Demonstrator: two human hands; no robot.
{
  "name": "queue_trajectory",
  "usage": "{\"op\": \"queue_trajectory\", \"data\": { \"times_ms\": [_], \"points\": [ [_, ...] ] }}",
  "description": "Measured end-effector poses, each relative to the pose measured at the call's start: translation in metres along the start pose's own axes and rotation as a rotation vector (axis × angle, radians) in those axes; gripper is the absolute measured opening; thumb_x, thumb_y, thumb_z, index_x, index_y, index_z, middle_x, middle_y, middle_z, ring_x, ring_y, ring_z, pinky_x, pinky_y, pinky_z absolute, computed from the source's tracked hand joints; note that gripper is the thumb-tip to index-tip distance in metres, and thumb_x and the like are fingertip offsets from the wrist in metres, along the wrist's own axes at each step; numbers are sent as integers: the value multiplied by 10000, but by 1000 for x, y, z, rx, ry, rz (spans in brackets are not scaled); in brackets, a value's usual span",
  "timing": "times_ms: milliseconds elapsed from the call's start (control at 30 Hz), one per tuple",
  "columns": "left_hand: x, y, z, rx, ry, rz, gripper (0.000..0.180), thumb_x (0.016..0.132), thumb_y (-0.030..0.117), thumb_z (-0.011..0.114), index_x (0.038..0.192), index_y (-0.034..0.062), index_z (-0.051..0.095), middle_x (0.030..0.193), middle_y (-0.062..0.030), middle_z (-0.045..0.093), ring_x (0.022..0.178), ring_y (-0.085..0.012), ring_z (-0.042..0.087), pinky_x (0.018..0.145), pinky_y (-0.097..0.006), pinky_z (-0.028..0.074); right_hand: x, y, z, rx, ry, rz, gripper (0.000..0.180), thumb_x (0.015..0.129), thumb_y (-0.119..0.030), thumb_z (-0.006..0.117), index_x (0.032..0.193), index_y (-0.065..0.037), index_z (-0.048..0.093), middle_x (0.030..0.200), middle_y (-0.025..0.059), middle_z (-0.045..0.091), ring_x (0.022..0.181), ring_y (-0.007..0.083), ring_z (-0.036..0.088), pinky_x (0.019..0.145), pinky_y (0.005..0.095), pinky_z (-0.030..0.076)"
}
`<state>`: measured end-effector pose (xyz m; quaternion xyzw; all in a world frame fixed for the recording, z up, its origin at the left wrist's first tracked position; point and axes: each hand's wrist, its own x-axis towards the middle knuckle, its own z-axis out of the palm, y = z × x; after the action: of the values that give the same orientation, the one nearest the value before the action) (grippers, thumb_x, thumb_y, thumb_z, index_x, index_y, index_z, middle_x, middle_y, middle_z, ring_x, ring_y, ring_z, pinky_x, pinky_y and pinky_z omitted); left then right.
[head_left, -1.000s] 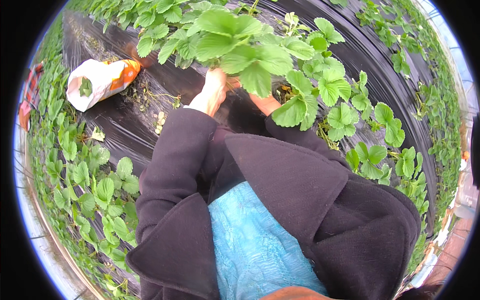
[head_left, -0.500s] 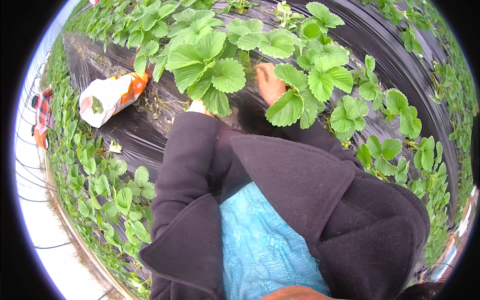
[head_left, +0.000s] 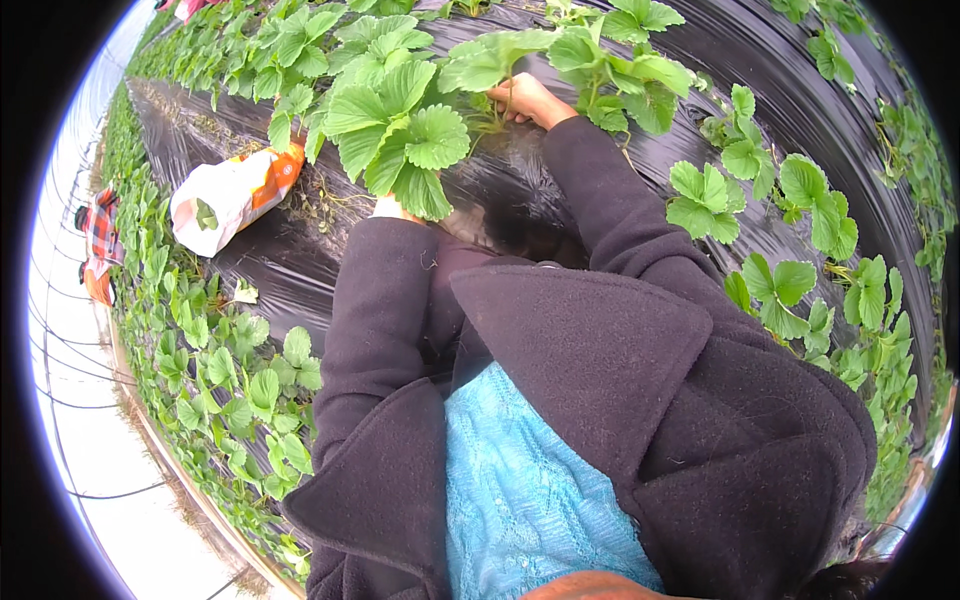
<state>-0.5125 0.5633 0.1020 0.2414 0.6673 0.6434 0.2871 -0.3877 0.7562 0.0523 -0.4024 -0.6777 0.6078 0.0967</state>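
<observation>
My right hand (head_left: 530, 101) reaches in among the leaves of a strawberry plant (head_left: 440, 138), its fingers curled and closed around a leaf stem near the crown. Just above the fingers, the leaf (head_left: 490, 60) on that side is lifted and slightly blurred. My left hand (head_left: 393, 209) is low on the near left side of the same plant. Big toothed leaves cover its fingers, so what it touches is hidden. Black plastic film (head_left: 515, 165) lies beneath the plant, wet or shiny below my right hand.
To the left, a white and orange bag (head_left: 225, 205) lies on its side on the film. Strawberry rows (head_left: 225, 375) run on both sides, with more plants (head_left: 765, 290) at right. A red plaid item (head_left: 101, 240) is at the far left beside a pale wall.
My right hand has moved slightly up and left, its fingers closing at the stems. Leaves that covered its wrist have shifted up, baring the sleeve. My left hand stays almost in place.
</observation>
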Motion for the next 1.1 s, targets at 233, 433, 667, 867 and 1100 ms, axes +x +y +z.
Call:
{"op": "queue_trajectory", "data": {
  "times_ms": [233,433,667,867,1100],
  "points": [
    [3,3,3,-11,16,-8,332,884,226,426,1156,38,444,1094,-125,520,959,-271,537,796,-397,464,-12,35,9,626,220,-191,273,832,-225,522,918,32,558,746,116,609,494,158,586,381,259,426],
    [0,4,2,-28,30,-12,325,882,221,429,1151,39,447,1085,-121,522,954,-267,536,790,-396,463,-46,32,5,841,533,-62,240,898,-192,395,853,-5,537,695,72,585,598,149,597,456,232,438],
    [-1,6,2,-29,35,-14,318,880,215,433,1144,39,451,1075,-116,525,948,-262,535,784,-396,463,-25,16,7,-448,288,-319,229,701,-226,628,880,-86,656,738,121,629,740,263,611,657,369,459],
    [2,9,3,-34,36,-14,311,879,211,437,1138,40,454,1067,-112,527,943,-258,535,778,-396,463,-15,0,4,-430,-38,-95,280,643,-237,705,897,-129,660,770,97,633,759,245,607,680,364,456],
    [-3,8,1,-41,39,-21,303,877,205,441,1131,41,458,1056,-107,530,937,-254,534,772,-395,463,-4,31,18,-364,356,-388,205,707,-215,637,830,-51,637,851,205,605,822,360,572,710,406,453]
  ]
}}
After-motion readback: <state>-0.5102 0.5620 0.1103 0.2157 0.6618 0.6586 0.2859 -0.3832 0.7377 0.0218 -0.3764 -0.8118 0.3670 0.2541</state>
